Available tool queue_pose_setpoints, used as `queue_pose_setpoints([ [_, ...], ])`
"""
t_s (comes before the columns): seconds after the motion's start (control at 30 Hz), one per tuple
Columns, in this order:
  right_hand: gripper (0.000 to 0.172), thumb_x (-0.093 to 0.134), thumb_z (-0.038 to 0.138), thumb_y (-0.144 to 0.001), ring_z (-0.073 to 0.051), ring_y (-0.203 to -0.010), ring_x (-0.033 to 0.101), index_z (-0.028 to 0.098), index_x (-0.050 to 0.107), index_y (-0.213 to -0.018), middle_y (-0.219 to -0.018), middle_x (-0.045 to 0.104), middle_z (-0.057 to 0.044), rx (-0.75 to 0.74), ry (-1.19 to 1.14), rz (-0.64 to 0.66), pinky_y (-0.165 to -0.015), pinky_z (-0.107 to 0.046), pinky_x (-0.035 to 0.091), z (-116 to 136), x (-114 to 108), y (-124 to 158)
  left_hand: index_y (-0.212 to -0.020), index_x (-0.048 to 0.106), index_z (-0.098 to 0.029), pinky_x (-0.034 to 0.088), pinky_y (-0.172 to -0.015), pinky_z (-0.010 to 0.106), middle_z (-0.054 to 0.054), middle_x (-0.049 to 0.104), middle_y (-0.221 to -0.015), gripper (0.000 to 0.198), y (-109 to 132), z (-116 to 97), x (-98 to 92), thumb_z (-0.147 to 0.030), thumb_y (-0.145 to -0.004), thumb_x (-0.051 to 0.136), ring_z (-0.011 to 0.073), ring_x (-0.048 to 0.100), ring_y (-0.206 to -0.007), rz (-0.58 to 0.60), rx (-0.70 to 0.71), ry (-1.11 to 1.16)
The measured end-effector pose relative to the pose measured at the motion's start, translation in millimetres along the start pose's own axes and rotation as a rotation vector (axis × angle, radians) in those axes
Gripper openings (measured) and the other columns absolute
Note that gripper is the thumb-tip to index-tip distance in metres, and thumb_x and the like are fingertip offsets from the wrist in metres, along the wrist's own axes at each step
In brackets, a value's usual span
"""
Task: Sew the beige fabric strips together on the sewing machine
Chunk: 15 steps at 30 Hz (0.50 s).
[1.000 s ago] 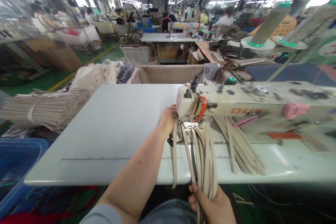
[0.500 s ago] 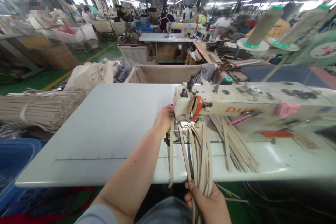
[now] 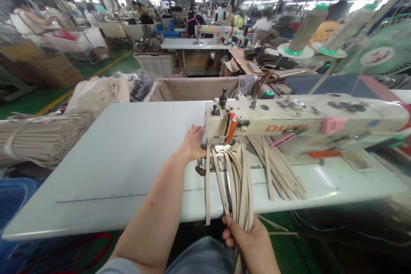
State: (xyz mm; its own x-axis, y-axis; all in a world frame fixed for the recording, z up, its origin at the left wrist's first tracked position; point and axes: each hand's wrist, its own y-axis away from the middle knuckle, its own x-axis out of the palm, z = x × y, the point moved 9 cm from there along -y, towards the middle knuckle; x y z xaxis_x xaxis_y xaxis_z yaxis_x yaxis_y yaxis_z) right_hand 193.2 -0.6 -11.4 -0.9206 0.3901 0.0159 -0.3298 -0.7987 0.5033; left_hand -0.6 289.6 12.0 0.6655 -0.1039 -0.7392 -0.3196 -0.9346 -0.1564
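A white sewing machine (image 3: 289,122) stands on a pale grey table (image 3: 128,158). Several long beige strips (image 3: 239,184) run from under its needle head over the table's near edge. My right hand (image 3: 247,237) is below that edge, closed round the hanging bunch of strips. My left hand (image 3: 194,141) reaches to the left side of the machine head, fingers at the needle area; what they touch is hidden. One single strip (image 3: 207,188) hangs apart at the left of the bunch.
A loose pile of beige strips (image 3: 276,167) lies under the machine arm. A tied bundle of strips (image 3: 41,137) sits at the table's left. Thread cones (image 3: 303,32) stand at the back right beside a fan (image 3: 382,53). Other workers sit at distant tables.
The view has shifted a little, so everything sits further left and lower. My right hand has slid slightly up the strips toward the table edge. The left hand stays at the machine head.
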Motion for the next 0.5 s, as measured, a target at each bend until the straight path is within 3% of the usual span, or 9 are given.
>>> queue_pose_setpoints([
  [0.1, 0.041, 0.104, 0.050, -0.071, -0.017, -0.047, 0.067, 0.017, 0.081, -0.079, -0.055, 0.078, -0.005, -0.005, -0.006, 0.011, -0.050, -0.025, 0.052, 2, 0, 1, -0.159, 0.062, -0.022, 0.031, -0.143, 0.067, 0.020, 0.052, -0.177, 0.117, 2, -2, 6.5, -0.034, -0.052, 0.108, 0.0539, 0.032, -0.173, 0.056, 0.019, -0.042],
  [0.2, 0.050, 0.108, 0.057, -0.068, -0.016, -0.049, 0.069, 0.015, 0.083, -0.079, -0.059, 0.081, -0.007, 0.022, -0.060, 0.031, -0.051, -0.024, 0.055, 1, -1, 3, -0.159, 0.062, -0.022, 0.031, -0.143, 0.066, 0.020, 0.052, -0.176, 0.114, 2, -5, 7.6, -0.036, -0.055, 0.109, 0.0535, 0.033, -0.173, 0.074, 0.029, -0.050],
  [0.3, 0.058, 0.112, 0.063, -0.061, -0.020, -0.062, 0.079, 0.014, 0.087, -0.081, -0.074, 0.087, -0.011, 0.118, -0.179, 0.042, -0.060, -0.025, 0.064, -6, -3, 8, -0.160, 0.062, -0.019, 0.029, -0.145, 0.065, 0.021, 0.051, -0.176, 0.117, 1, -7, 7.2, -0.039, -0.055, 0.110, 0.0525, 0.032, -0.173, 0.084, 0.030, -0.062],
  [0.5, 0.064, 0.118, 0.057, -0.052, -0.026, -0.082, 0.089, 0.013, 0.093, -0.092, -0.087, 0.092, -0.014, 0.314, -0.320, 0.066, -0.078, -0.028, 0.072, -23, -10, 20, -0.153, 0.068, -0.021, 0.029, -0.144, 0.066, 0.019, 0.048, -0.178, 0.106, 3, -13, 10.5, -0.037, -0.057, 0.109, 0.0525, 0.030, -0.173, 0.112, 0.059, -0.048],
])
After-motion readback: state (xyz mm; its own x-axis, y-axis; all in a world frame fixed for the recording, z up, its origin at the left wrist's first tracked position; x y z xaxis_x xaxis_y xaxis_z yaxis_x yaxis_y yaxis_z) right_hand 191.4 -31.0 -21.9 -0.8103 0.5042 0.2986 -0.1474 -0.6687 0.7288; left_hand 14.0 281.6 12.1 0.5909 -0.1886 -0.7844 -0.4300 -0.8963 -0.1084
